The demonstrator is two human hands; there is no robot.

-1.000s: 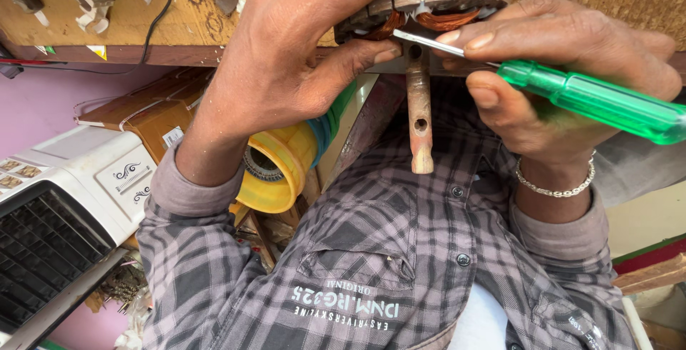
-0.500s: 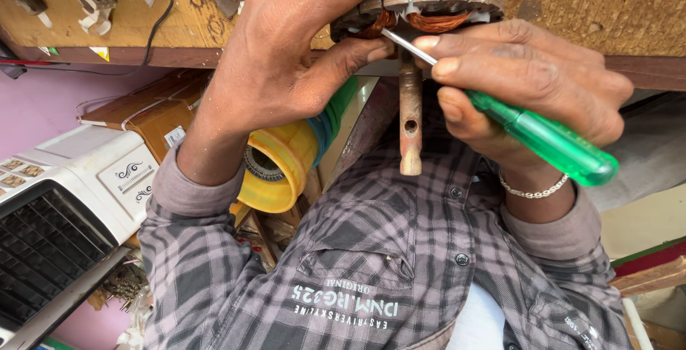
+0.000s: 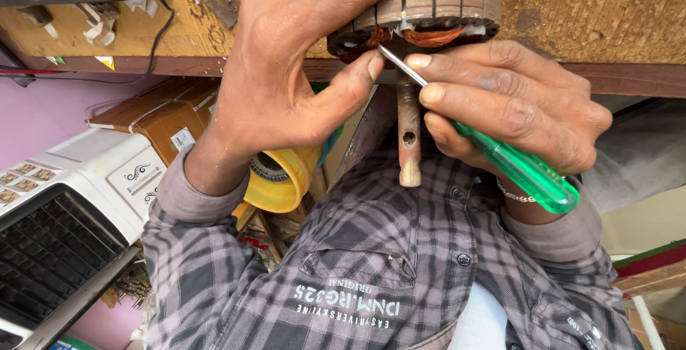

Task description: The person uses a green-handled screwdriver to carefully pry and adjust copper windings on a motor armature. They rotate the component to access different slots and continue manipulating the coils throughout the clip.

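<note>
Motor stator (image 3: pixel 429 14) gripped by left hand (image 3: pixel 286 85), right hand (image 3: pixel 514 107) closed around green screwdriver (image 3: pixel 525 171)

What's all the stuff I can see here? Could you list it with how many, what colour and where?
Motor winding core: one, grey-brown laminated ring with copper wire, top centre, against the workbench.
Shaft: one, rusty tan, sticking out from the core toward the shirt.
Screwdriver: one, clear green handle, metal tip at the copper wire.
Workbench: one, worn brown wood, along the top.
Tape roll: one, yellow, beside the left wrist.
Cardboard box: one, brown, left.
Air cooler: one, white with dark grille, lower left.
Left hand: steadies the core.
Right hand: grips the screwdriver.
</note>
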